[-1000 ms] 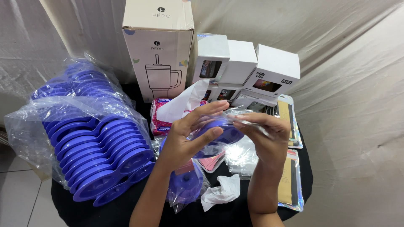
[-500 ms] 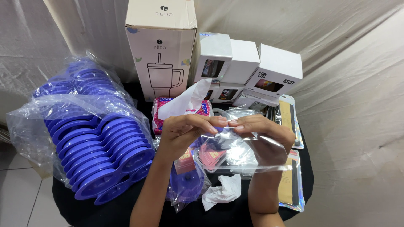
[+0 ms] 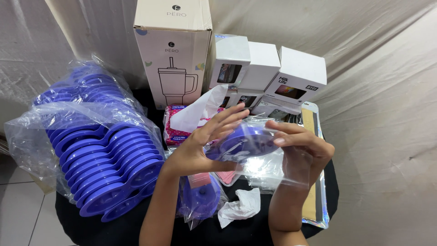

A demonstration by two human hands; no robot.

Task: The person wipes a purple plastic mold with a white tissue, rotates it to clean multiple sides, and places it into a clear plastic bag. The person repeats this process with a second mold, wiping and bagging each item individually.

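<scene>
The left hand (image 3: 200,146) spreads its fingers flat against a round blue plastic piece (image 3: 249,140), thumb underneath, pressing it rather than closing round it. The right hand (image 3: 302,148) pinches the clear plastic bag (image 3: 264,166) that wraps the piece, fingertips on its upper edge, the film draping over the wrist. The piece sits between both hands, at picture centre, above the black tabletop (image 3: 77,223).

At six o'clock from the hands lie a second bagged blue piece (image 3: 200,200) and a crumpled white tissue (image 3: 240,207). At nine o'clock a large crinkled clear sack holds a stack of blue rings (image 3: 102,155), glossy and nested in rows. At eleven o'clock stands a tall cardboard box (image 3: 175,50) with a line drawing of a handled tumbler; a pink tissue pack (image 3: 175,123) lies below it. At one o'clock sit small white boxes (image 3: 268,68). A shiny foil pouch (image 3: 316,200) lies at four o'clock, partly covered by the right forearm. The bag's glare blurs the piece's exact shape.
</scene>
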